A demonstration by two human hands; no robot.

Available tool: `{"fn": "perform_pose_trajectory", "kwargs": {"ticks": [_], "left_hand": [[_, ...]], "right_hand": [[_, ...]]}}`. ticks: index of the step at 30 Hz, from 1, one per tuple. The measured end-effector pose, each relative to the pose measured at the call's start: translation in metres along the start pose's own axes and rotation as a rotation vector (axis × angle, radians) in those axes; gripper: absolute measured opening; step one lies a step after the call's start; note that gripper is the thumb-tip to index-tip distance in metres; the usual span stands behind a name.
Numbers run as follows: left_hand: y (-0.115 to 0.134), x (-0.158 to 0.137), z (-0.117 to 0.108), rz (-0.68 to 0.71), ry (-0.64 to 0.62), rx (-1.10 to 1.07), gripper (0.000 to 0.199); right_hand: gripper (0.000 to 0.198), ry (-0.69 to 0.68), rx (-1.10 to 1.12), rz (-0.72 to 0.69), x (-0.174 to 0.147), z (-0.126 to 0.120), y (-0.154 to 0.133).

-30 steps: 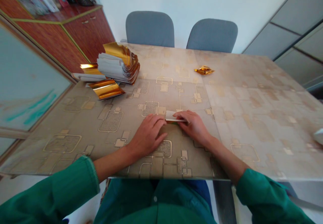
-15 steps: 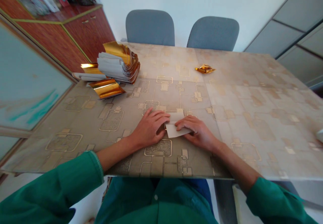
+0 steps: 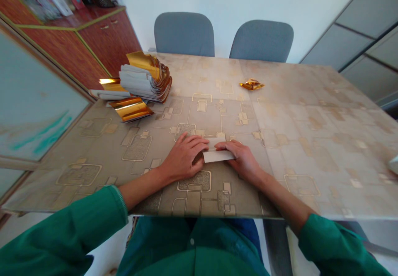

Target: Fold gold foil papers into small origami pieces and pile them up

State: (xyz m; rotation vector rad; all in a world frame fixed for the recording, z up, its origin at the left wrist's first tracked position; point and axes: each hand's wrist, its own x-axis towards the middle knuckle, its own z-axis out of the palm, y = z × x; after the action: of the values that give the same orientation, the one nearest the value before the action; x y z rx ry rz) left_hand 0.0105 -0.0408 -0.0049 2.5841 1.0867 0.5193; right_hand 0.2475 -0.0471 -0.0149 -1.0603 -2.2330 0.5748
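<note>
A small sheet of paper, white on the side facing me, lies near the table's front edge with its near part folded upward. My left hand rests at the sheet's left end, its fingertips on the paper and its thumb low beside it. At the right end, my right hand pinches the raised flap between thumb and fingers. Farther off sits a folded gold paper piece, pointed at both ends. A thick stack of gold-and-white paper sheets stands at the left, with a loose gold sheet before it.
A patterned cloth covers the table. Two grey chairs stand along its far side against the wall. A red-brown cabinet with items on top is at the back left. Something white shows at the right edge.
The near flap of the paper has tilted up and now looks narrower. My right hand has shifted slightly with it, while my left hand stays in place.
</note>
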Motion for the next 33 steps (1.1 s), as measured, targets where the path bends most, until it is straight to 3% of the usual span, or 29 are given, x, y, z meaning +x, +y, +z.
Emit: {"fn": "perform_pose_trajectory", "kwargs": {"ticks": [5,9,15,23,29,33], "left_hand": [[-0.001,0.000,0.001,-0.015,0.004,0.002,0.028],[-0.001,0.000,0.001,-0.017,-0.005,-0.016,0.034],[0.001,0.001,0.000,-0.038,-0.007,-0.041,0.026],[0.005,0.001,-0.001,-0.062,-0.020,-0.025,0.019],[0.002,0.000,-0.001,-0.055,-0.022,-0.019,0.016],[0.006,-0.002,-0.003,0.011,0.044,0.027,0.034]], "right_hand": [[0.044,0.005,-0.069,0.032,0.004,0.003,0.000],[0.038,-0.029,-0.123,0.015,0.006,0.003,-0.001],[0.032,0.017,-0.138,0.033,0.004,0.005,-0.002],[0.016,-0.050,-0.539,-0.196,-0.004,-0.001,-0.016],[0.026,-0.178,-0.552,-0.195,-0.013,-0.009,-0.022],[0.044,-0.235,-0.503,-0.171,-0.017,-0.013,-0.024]]}}
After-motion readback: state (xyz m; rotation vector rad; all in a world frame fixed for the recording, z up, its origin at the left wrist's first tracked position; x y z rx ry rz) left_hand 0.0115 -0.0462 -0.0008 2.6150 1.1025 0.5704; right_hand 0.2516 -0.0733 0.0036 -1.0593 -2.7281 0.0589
